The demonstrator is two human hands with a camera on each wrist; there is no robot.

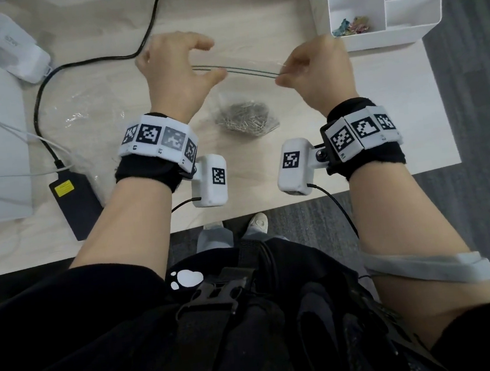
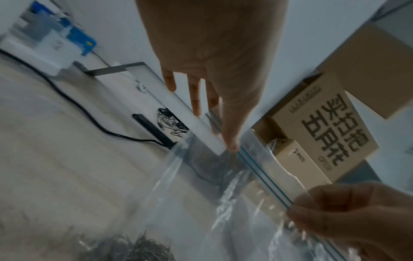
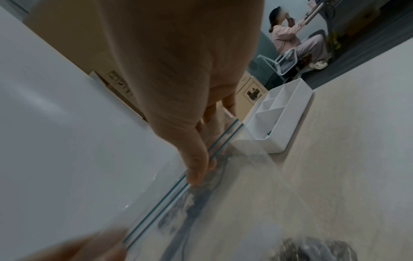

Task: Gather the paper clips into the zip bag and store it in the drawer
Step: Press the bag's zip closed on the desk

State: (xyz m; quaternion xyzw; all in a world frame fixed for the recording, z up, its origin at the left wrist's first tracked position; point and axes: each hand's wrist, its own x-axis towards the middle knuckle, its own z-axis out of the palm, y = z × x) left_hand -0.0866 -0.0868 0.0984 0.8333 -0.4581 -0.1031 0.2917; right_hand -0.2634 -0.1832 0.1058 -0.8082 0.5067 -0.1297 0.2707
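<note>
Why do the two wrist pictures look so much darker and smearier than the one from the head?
Head view: even light, sharp; bag nearly invisible except its zip line. Left wrist view: dim, bluish, smeared; clips a grey blur. Right wrist view: dim, soft; right hand fills the frame, organiser bent by the wide lens.

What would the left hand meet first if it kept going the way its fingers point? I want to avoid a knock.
Probably nothing close: the left hand points across the bare desk, past the zip bag top. The black cable lies leftward, though depth is unclear.
</note>
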